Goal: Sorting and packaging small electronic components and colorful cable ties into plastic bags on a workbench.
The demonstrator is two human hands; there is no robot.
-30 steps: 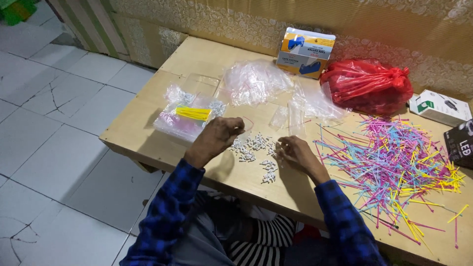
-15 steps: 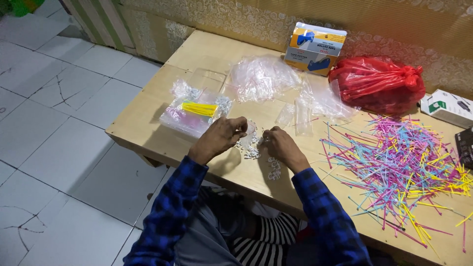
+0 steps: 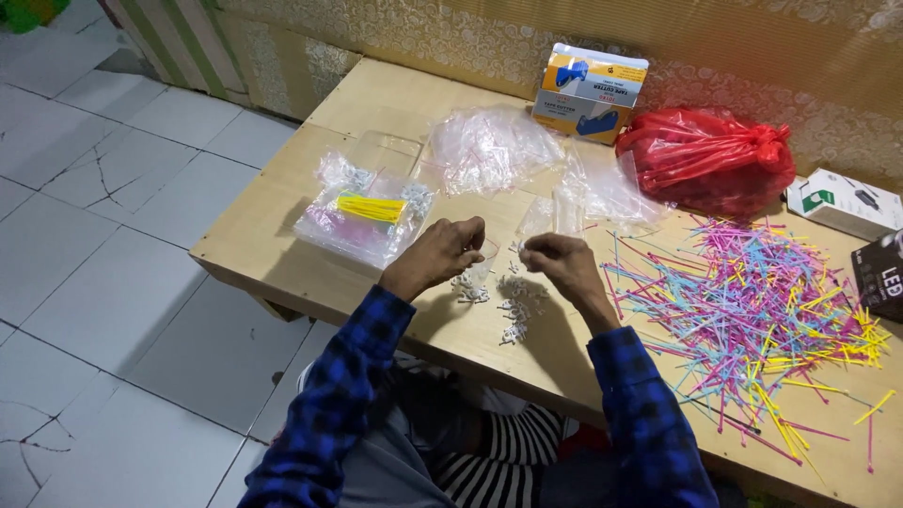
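We are working at a low wooden table (image 3: 282, 246), with a wide scatter of coloured cable ties (image 3: 752, 301) lying to our right, a red plastic bag (image 3: 710, 160) sitting by the wall and clear bags (image 3: 489, 146) piling up behind our hands. Our left hand (image 3: 442, 254) is pinching open what looks like a small clear bag (image 3: 484, 261), while our right hand (image 3: 555, 263) is closing its fingertips on something too small to tell, both hovering just above the little white clips (image 3: 513, 306) heaped on the table. To do this well, we judge, we should be keeping the bag's mouth held wide and close over the heap, and picking clips singly so none are spilling.
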